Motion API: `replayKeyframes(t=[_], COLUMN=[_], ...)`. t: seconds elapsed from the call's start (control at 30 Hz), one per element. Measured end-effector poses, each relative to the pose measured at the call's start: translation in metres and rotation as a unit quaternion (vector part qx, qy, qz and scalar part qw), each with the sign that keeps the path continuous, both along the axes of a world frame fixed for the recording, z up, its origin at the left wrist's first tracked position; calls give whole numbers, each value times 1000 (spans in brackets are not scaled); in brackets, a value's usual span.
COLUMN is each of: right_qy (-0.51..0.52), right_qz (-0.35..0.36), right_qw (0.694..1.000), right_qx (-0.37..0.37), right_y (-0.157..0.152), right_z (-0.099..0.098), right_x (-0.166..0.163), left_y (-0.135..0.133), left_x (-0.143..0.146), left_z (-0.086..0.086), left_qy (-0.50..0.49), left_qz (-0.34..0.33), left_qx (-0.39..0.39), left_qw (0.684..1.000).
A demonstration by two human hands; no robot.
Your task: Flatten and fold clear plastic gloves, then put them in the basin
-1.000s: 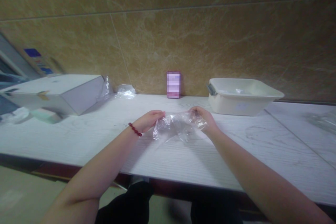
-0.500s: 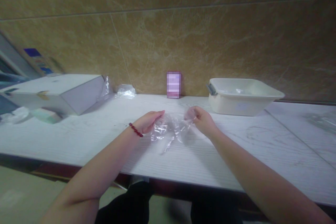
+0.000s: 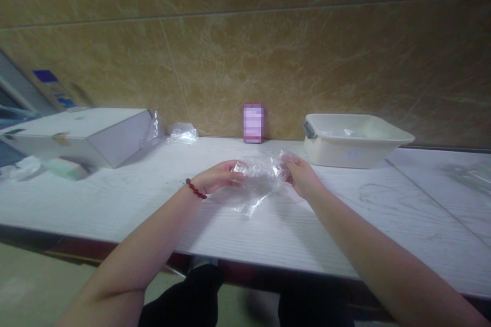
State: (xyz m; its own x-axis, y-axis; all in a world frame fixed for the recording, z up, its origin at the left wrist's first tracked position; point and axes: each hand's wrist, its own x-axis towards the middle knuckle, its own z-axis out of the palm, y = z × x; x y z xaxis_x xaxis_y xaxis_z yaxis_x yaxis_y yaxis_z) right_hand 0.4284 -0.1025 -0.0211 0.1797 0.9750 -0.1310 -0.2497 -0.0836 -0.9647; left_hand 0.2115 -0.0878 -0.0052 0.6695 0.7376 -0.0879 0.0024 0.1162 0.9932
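A clear plastic bag [image 3: 258, 184] is stretched between my two hands, just over the white counter. My left hand [image 3: 220, 176], with a dark red bead bracelet [image 3: 196, 189] at its wrist, pinches the bag's left edge between thumb and fingers. On the other side my right hand [image 3: 301, 176] is closed on the bag's right edge, its fingertips partly hidden behind the film. The bag is crumpled and shiny, and its lower corner hangs toward me.
A cream plastic bin [image 3: 341, 153] with a grey handle stands at the right by the wall. A phone [image 3: 253, 123] leans against the tiles. To the left are a white box [image 3: 115, 143], a folded clear bag [image 3: 184, 133] and a pale green packet [image 3: 66, 168]. Clear plastic [image 3: 475, 176] lies far right.
The bag is spread wider and flatter between my hands. My left fingers have shifted to a new hold on its edge, and my right hand has moved slightly right.
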Motion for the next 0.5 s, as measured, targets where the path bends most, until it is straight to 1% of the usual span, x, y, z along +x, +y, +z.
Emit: replayKeyframes(t=[0.1, 0.2, 0.33, 0.4, 0.5], right_qy=[25, 43, 27, 6, 1], right_qz=[1, 14, 19, 17, 14], right_qw=[1000, 999, 999, 999, 999], right_qx=[-13, -16, -21, -28, -38], right_y=[1, 4, 7, 8, 7], right_z=[-1, -5, -12, -13, -13], right_x=[1, 2, 4, 5, 5], left_y=[-3, -2, 3, 6, 6], left_x=[2, 4, 5, 6, 6], left_z=[3, 2, -6, -10, -13], left_qy=[38, 80, 140, 175, 229], left_qz=[-15, 7, 76, 127, 198], left_qx=[75, 124, 171, 213, 277], left_qw=[996, 989, 972, 953, 912])
